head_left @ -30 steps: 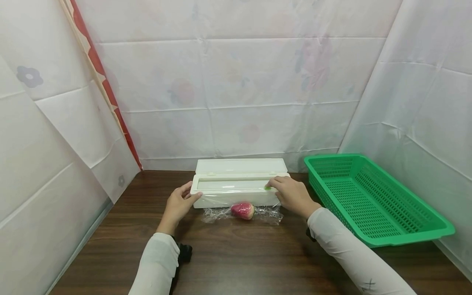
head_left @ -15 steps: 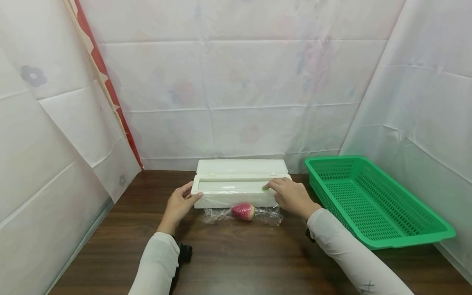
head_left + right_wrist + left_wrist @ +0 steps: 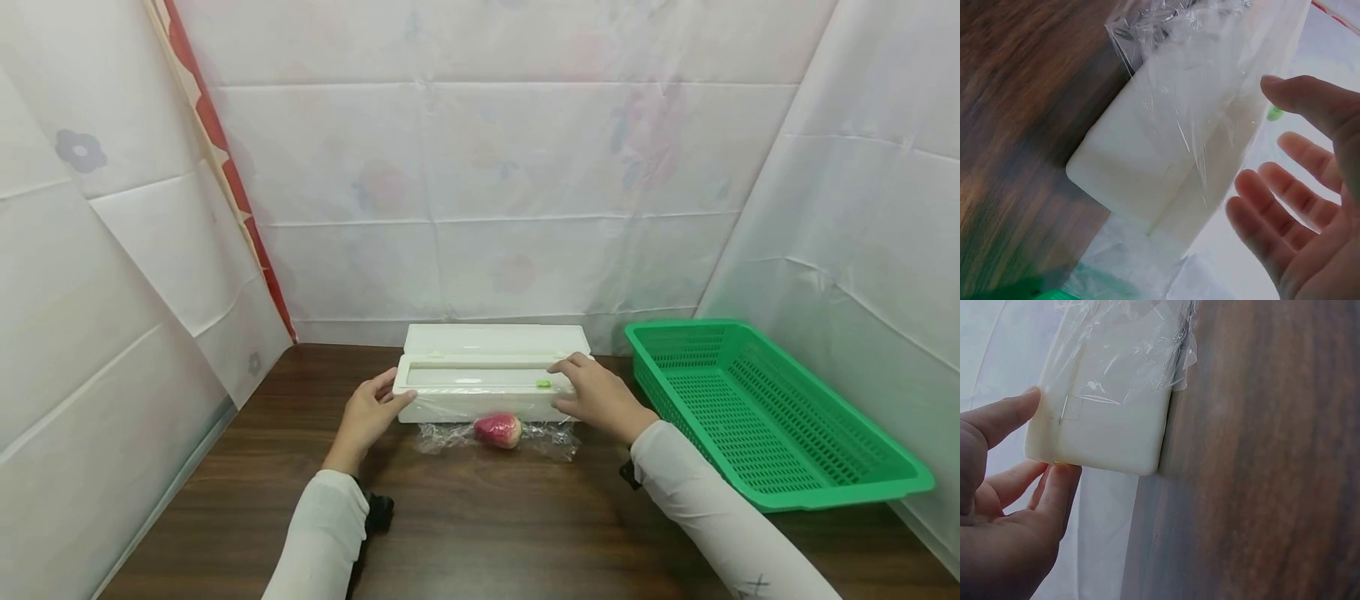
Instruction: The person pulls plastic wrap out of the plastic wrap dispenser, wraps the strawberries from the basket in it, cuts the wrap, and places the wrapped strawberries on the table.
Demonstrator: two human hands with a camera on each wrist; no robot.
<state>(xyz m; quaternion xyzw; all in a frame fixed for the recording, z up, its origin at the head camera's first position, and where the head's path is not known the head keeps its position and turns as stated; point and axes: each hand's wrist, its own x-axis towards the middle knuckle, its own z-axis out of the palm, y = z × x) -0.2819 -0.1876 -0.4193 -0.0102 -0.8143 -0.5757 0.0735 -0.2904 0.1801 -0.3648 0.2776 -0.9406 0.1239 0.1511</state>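
Observation:
A white plastic-wrap dispenser (image 3: 442, 408) stands on the table with its lid (image 3: 495, 338) raised at the back. My left hand (image 3: 367, 414) holds its left end, thumb at the front edge and fingers around the end. A small green slide cutter (image 3: 543, 384) sits on the top front edge, towards the right. Over the right end is my right hand (image 3: 603, 400), its fingers relaxed and holding nothing. Clear plastic wrap (image 3: 1141, 350) hangs down the dispenser's front. Below, a pinkish-red fruit (image 3: 497, 431) lies on the table in crumpled wrap (image 3: 551, 439).
A green perforated basket (image 3: 757, 433) stands on the right of the dark wooden table (image 3: 480, 525). Pale patterned sheeting (image 3: 510, 167) covers the back and both sides, with a red-edged strip (image 3: 232, 187) at the left corner.
My right hand was on the green cutter, which slid slightly left; now the fingers are lifted off it. The left hand keeps its hold on the dispenser's end.

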